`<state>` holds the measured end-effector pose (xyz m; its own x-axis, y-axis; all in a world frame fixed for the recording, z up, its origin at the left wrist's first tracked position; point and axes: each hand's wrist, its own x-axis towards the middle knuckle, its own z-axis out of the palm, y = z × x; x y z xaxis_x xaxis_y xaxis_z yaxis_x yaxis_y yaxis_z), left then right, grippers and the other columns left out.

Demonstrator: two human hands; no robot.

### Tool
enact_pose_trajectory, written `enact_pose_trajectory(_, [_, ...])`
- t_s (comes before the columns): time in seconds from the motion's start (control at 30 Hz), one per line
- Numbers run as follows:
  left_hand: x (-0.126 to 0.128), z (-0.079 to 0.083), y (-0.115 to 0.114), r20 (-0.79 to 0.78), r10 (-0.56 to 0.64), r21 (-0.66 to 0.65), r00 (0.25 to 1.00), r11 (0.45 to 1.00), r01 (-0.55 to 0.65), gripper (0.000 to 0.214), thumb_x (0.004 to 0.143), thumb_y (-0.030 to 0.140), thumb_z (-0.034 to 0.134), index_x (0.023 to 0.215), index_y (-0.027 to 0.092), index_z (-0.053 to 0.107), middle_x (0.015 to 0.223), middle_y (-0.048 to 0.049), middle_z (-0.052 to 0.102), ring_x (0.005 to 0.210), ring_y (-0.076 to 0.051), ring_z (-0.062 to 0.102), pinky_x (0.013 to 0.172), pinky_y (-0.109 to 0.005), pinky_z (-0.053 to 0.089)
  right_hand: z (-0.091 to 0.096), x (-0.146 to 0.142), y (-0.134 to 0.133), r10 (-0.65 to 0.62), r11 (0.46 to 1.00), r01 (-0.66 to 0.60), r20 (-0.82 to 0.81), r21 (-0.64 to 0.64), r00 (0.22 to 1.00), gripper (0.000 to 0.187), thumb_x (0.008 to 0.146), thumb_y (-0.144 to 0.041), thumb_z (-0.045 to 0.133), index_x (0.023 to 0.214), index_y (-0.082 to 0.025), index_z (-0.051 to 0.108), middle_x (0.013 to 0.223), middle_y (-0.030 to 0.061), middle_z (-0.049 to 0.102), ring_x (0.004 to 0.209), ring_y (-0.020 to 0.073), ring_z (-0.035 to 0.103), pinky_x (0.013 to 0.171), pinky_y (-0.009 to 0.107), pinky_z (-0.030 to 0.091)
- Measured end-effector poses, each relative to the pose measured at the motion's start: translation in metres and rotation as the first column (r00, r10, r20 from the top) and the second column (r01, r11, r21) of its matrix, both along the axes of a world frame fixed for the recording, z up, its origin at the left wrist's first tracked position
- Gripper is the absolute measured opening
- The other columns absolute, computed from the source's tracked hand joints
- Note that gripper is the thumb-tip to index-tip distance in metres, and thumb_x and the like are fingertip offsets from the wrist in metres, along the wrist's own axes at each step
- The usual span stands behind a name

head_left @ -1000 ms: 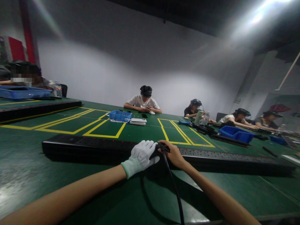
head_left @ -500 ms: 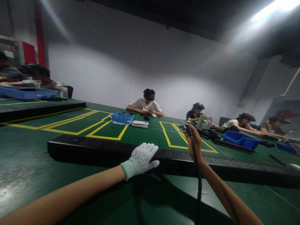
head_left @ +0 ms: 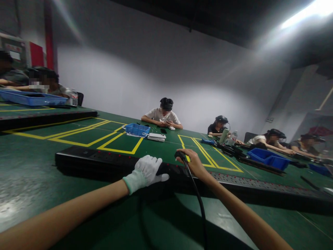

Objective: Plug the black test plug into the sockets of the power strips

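A long black power strip point(head_left: 83, 161) with red switches lies across the green table in front of me. My left hand point(head_left: 147, 170), in a white glove with a mint cuff, rests over the strip, its thumb apart from the fingers. Bare, my right hand point(head_left: 192, 161) is closed around a black power plug point(head_left: 180, 155), held over the strip just right of the glove. From the plug a black cable point(head_left: 199, 199) hangs down past the near side. Whether the plug touches a socket, I cannot tell.
Beyond the strip stand a small blue basket point(head_left: 137, 129) and a white box-like thing point(head_left: 156, 137). A blue bin point(head_left: 267, 159) is at the right, a blue tray point(head_left: 33, 99) far left. Yellow tape point(head_left: 119, 150) marks the tabletop. Several people sit around the table.
My right hand has carried the plug left and down to the strip, nearer the glove. My left hand has shifted a little left along the strip, its fingers more bent.
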<state>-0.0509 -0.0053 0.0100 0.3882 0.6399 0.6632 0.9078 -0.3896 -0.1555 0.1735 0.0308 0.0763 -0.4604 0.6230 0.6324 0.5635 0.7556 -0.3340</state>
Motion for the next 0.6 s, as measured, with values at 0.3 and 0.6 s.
enact_pose_trajectory(0.3, [0.0, -0.001, 0.002, 0.0, 0.026, -0.03, 1.0, 0.999, -0.026, 0.072, 0.075, 0.078, 0.025, 0.092, 0.017, 0.059, 0.074, -0.0094, 0.06, 0.073, -0.025, 0.056, 0.067, -0.036, 0.037, -0.02, -0.018, -0.003, 0.017, 0.999, -0.012, 0.15, -0.032, 0.989, 0.027, 0.076, -0.034, 0.066, 0.101, -0.024, 0.065, 0.104, 0.0065, 0.067, 0.105, 0.0248, 0.057, 0.093, 0.044, 0.037])
enact_pose_trajectory(0.6, [-0.001, 0.0, 0.001, -0.033, 0.028, -0.029, 0.999, 0.999, -0.029, 0.069, 0.077, 0.075, 0.026, 0.096, 0.017, 0.058, 0.075, -0.0095, 0.06, 0.073, -0.025, 0.056, 0.067, -0.036, 0.036, -0.025, -0.019, -0.011, 0.001, 0.999, 0.004, 0.118, -0.046, 0.993, 0.028, 0.078, -0.035, 0.064, 0.104, -0.025, 0.062, 0.107, 0.0059, 0.066, 0.103, 0.0244, 0.058, 0.097, 0.049, 0.032])
